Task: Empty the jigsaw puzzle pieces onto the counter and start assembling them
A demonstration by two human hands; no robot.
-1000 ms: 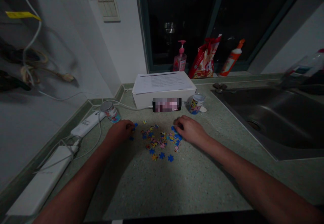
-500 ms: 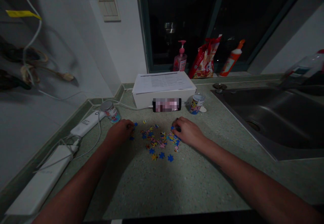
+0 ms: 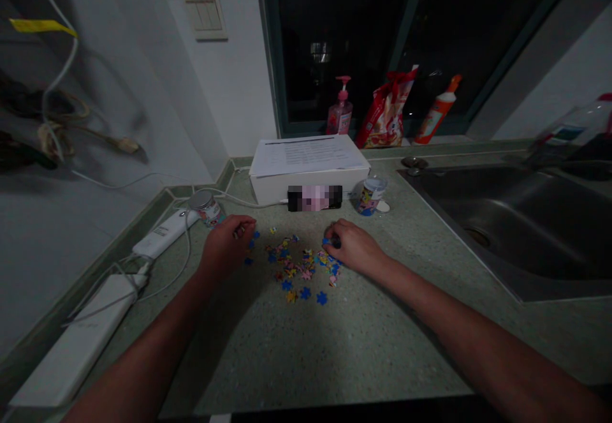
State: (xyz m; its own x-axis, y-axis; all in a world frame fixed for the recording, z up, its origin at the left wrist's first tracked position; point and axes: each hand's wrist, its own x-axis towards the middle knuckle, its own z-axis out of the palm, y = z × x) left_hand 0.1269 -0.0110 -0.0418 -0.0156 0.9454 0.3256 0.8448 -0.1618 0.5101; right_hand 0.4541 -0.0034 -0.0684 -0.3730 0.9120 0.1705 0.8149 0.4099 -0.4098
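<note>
My left hand, left of the phone, has just shifted outward or upward, half-curled, uncovering more of the blue pieces beside it; whether it holds anything, I can't tell. My right hand stays bent, thumb by a blue piece, grip unclear. Loose puzzle pieces lie before the phone.

At eleven o'clock, a square cream wall switch; at one, a translucent pink pump bottle; at two, a crumpled red packet; at three, a grey metal sink.
</note>
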